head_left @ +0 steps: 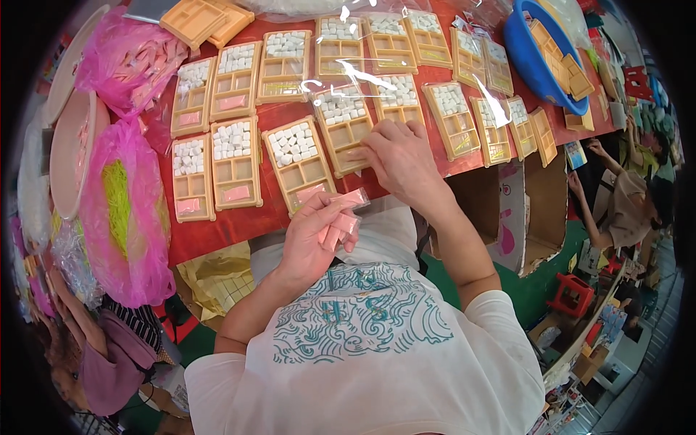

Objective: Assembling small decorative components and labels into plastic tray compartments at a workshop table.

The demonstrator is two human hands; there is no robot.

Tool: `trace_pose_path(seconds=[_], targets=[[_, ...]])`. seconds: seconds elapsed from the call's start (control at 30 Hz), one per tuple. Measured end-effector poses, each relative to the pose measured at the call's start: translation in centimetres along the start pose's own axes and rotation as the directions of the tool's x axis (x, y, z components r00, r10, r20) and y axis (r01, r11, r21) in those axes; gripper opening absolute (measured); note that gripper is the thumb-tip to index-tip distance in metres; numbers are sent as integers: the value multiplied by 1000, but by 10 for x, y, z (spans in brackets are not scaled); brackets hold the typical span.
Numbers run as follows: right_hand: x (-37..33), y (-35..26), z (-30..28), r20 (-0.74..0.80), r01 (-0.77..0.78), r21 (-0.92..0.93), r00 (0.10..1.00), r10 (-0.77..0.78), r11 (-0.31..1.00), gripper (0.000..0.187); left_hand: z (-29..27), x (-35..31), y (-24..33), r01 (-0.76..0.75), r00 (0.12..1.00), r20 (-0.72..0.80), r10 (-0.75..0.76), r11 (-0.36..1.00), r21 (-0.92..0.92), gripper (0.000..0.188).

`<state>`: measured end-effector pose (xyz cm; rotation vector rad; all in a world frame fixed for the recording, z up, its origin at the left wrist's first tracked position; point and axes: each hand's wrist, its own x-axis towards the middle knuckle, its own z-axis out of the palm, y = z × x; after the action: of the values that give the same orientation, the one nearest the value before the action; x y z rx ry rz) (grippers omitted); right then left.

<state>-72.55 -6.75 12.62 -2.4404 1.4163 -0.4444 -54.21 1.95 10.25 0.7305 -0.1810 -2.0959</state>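
My left hand (pixel 301 243) is closed around several small pink packets (pixel 351 198) in clear wrapping, held just off the table's front edge. My right hand (pixel 406 161) reaches over a beige compartment tray (pixel 338 138), fingers curled down at its lowest compartment; what the fingertips grip, if anything, is hidden. White cubes (pixel 344 109) fill that tray's top section. To its left stands another tray (pixel 290 176) with white cubes above and a pink packet (pixel 310 192) in its bottom compartment, partly behind my left hand.
Rows of similar trays (pixel 235 145) cover the red tabletop (pixel 239 230), some with pink packets, some with yellow-green strands. Clear plastic film lies over the middle. A blue basin (pixel 520 51) holds beige trays at right. Pink bags (pixel 148 232) hang at left; a cardboard box (pixel 545 210) stands below.
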Motion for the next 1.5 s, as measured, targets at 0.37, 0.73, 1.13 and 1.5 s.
trace_pose_path(seconds=[0.37, 0.73, 1.13, 1.5], targets=[[-48, 10, -17, -60, -83, 477, 990, 126, 875, 10, 6, 15, -10, 52, 998, 22, -53, 999, 8, 17], [-33, 46, -21, -414, -168, -120, 904, 105, 978, 12, 20, 31, -13, 45, 999, -2, -46, 999, -15, 33], [-80, 29, -14, -201, -140, 578, 930, 307, 804, 6, 53, 53, -33, 77, 992, 85, -94, 980, 182, 39], [-105, 136, -67, -463, -487, 339, 658, 593, 805, 17, 58, 68, -46, 206, 971, 91, -219, 969, 138, 33]])
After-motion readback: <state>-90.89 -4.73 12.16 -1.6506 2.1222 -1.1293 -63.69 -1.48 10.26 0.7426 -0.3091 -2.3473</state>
